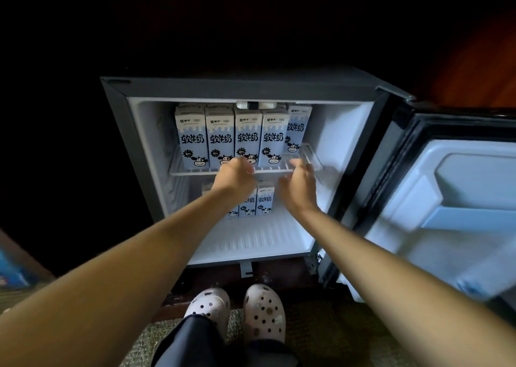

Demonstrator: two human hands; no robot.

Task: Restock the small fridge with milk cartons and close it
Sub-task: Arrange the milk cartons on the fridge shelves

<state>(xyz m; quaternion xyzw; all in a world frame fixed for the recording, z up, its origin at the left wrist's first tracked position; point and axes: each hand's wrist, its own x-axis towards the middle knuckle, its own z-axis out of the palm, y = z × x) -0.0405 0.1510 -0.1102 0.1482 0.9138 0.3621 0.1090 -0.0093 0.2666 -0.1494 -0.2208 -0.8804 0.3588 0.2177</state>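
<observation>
The small fridge (pixel 251 89) stands open, its door (pixel 460 199) swung out to the right. Several blue-and-white milk cartons (pixel 192 137) stand upright in rows on the wire shelf (pixel 312 157); one carton (pixel 297 128) sits further back at the right. A few more cartons (pixel 264 202) stand on the fridge floor at the back, partly hidden by my hands. My left hand (pixel 236 176) is at the shelf's front edge below the third carton, fingers loosely bent, holding nothing. My right hand (pixel 298 183), blurred, hovers at the shelf's front right with relaxed fingers and nothing in it.
The front of the white fridge floor (pixel 251 241) is bare. The door's inner bins (pixel 458 216) look unfilled. A blue package (pixel 11 269) lies at the far left on the floor. My feet in pale clogs (pixel 264 311) stand on carpet just before the fridge.
</observation>
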